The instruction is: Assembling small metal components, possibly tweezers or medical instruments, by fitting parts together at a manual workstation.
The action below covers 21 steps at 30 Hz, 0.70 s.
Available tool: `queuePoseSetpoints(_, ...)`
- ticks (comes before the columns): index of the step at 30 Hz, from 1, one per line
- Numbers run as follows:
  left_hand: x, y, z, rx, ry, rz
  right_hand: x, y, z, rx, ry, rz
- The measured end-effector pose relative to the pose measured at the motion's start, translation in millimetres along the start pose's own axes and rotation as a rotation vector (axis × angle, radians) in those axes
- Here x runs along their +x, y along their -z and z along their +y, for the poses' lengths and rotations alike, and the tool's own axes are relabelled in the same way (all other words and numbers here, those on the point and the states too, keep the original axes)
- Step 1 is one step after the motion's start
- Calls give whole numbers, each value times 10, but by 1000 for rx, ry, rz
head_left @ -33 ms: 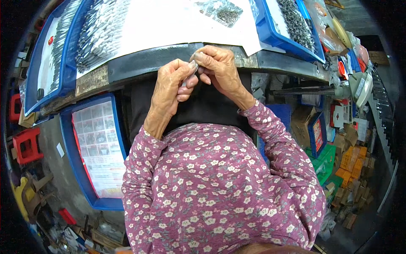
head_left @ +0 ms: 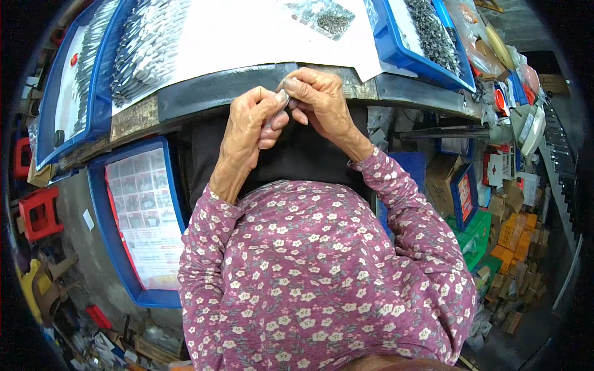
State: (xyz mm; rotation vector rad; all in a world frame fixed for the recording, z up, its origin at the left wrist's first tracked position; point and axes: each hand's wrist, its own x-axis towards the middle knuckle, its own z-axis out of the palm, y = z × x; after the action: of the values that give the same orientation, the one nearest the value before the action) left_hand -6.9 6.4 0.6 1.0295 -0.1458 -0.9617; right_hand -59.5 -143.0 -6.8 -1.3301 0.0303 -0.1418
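Observation:
My left hand (head_left: pixel 250 123) and my right hand (head_left: pixel 323 102) meet over the front edge of the workbench (head_left: pixel 216 86). The left thumb and fingers are closed on a small silvery-grey piece (head_left: pixel 286 103), mostly hidden by the fingers. Against its upper end, the right thumb and forefinger press together in a pinch; what lies between them is too small to make out. Beyond the hands, a white sheet (head_left: pixel 247 37) covers the bench top. On it lies a clear plastic bag (head_left: pixel 331 21) of tiny dark metal parts.
Slim metal-and-white pieces (head_left: pixel 151 46) are heaped at the left, beside a blue tray (head_left: pixel 93 117). Another blue tray (head_left: pixel 402 59) holds small dark parts at the right. Below left is a paper-lined blue tray (head_left: pixel 133 290); a red stool (head_left: pixel 40 213) stands farther left.

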Motion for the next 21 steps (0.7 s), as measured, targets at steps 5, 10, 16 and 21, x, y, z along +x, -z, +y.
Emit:
queuePoseSetpoints(5,-22,-2,8,79,-10,11,-18,12,10,-24,-17,-9)
queuePoseSetpoints(10,-30,7,-10,43,-67,-27,12,54,-140,-160,-92,-117)
queuePoseSetpoints(16,-67,-11,28,99,-103,-19,132,325,-471,-565,70,80)
queuePoseSetpoints(21,-77,-31,20,213,-126,-15,544,901,-468,-1184,484,261)
